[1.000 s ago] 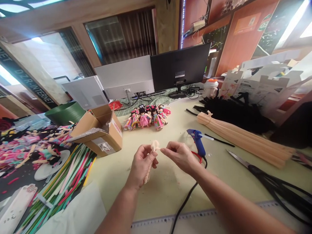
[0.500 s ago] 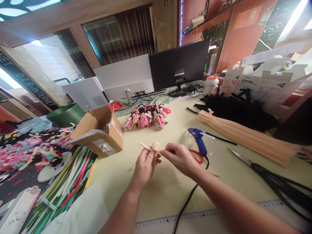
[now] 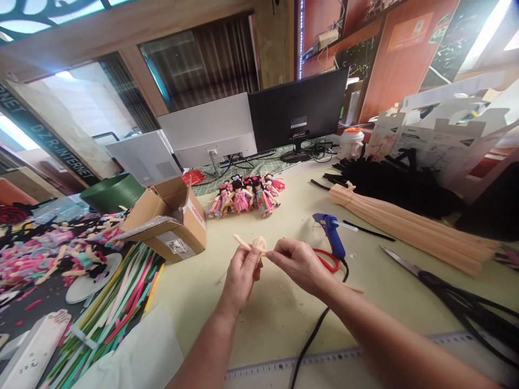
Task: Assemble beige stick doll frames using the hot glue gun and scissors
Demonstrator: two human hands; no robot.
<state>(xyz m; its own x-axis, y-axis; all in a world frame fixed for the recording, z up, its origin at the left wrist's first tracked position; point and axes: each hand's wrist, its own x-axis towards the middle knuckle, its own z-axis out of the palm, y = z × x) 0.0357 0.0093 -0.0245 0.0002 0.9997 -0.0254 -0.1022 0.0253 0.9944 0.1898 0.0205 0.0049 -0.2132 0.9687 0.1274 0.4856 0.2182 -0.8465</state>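
Note:
A small peach figure (image 3: 259, 243) of fuzzy stems, with a round head and one arm sticking out to the upper left, is held above the table. Its lower part is hidden behind fingers. My left hand (image 3: 243, 273) is closed round its body, thumb on top. The fingertips of my right hand (image 3: 298, 262) pinch a thin peach stem at the figure's right side. Right of my hands lies a blue glue gun (image 3: 333, 237) with a black cord.
Finished dolls (image 3: 247, 195) stand behind my hands, beside an open cardboard box (image 3: 182, 227). Coloured stems (image 3: 109, 302) lie at the left. A peach stem bundle (image 3: 397, 221) and black scissors (image 3: 441, 289) are at the right; a ruler (image 3: 292, 364) runs along the front.
The fingers of my left hand have shifted round the figure, and the stem end seen hanging below it is now hidden. My right hand keeps its pinch almost unmoved.

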